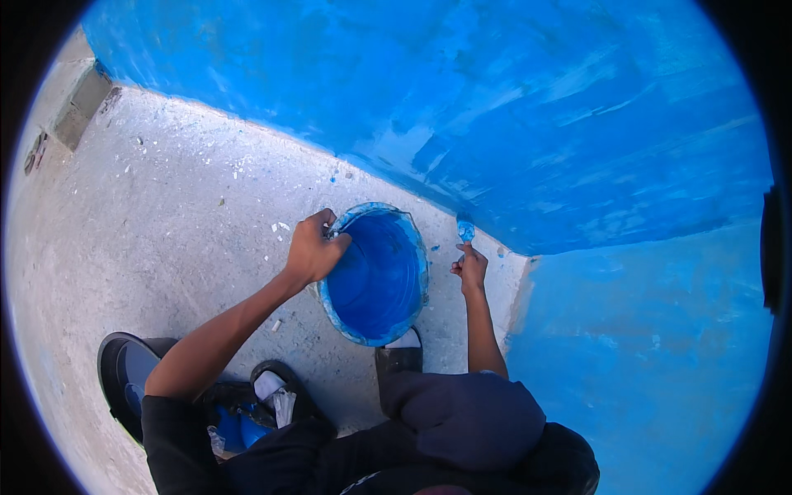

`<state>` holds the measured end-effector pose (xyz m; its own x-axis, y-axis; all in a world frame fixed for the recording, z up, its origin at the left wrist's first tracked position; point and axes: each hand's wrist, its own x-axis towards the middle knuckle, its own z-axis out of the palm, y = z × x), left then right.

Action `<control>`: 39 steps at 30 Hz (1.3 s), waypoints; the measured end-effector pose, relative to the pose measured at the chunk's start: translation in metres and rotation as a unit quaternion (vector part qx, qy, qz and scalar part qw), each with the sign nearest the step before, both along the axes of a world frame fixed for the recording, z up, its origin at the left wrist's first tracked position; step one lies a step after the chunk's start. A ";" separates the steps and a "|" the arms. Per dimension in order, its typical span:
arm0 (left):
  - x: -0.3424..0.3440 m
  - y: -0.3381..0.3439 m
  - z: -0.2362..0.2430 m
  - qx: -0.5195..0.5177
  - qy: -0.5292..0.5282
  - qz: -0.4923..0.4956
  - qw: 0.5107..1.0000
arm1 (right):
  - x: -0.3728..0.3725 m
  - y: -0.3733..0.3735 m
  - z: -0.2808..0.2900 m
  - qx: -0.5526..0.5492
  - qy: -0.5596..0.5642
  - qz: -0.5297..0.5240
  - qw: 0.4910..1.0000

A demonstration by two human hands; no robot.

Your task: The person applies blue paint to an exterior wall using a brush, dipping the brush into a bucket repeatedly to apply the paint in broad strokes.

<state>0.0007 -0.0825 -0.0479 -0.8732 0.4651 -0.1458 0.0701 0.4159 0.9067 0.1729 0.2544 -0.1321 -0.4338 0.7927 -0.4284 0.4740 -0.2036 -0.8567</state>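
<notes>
My left hand [316,247] is closed on the upper left rim of a paint bucket [375,272], with its thumb over the edge. Blue paint coats the bucket's inside, and its rim is crusted with paler smears. Out to the right, my right hand [470,267] grips a paintbrush [466,231] whose handle is mostly hidden in the fingers. The brush is smeared with blue, and its tip is at the bottom of the blue wall [511,124], where wall and floor meet. Lighter streaks show through the wall's paint.
Rough grey concrete floor [198,214] carries white flakes and blue drips. A black bucket [132,379] stands at lower left, near my shoes and a blue plastic thing [243,429]. A lighter blue wall [619,330] meets the first at the right. A concrete block [82,103] sits far left.
</notes>
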 end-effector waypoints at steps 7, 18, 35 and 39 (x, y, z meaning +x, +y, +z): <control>-0.001 -0.004 -0.002 0.002 -0.008 0.005 1.000 | -0.054 -0.057 0.123 0.201 0.238 0.005 0.950; 0.002 0.003 0.004 0.010 -0.020 0.000 1.000 | -0.036 -0.024 0.005 0.025 0.079 -0.036 0.996; 0.004 -0.002 0.000 0.014 -0.006 0.017 1.000 | -0.043 -0.098 0.160 0.000 -0.193 0.586 0.787; 0.009 0.010 0.017 0.023 -0.033 -0.007 0.999 | -0.052 -0.130 0.118 0.071 -0.292 0.573 0.762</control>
<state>0.0093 -0.0723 -0.0308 -0.8555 0.4852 -0.1806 0.0159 0.3733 0.9276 0.1214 0.1247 -0.0142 -0.6440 0.0929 -0.7594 0.5800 0.7066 -0.4054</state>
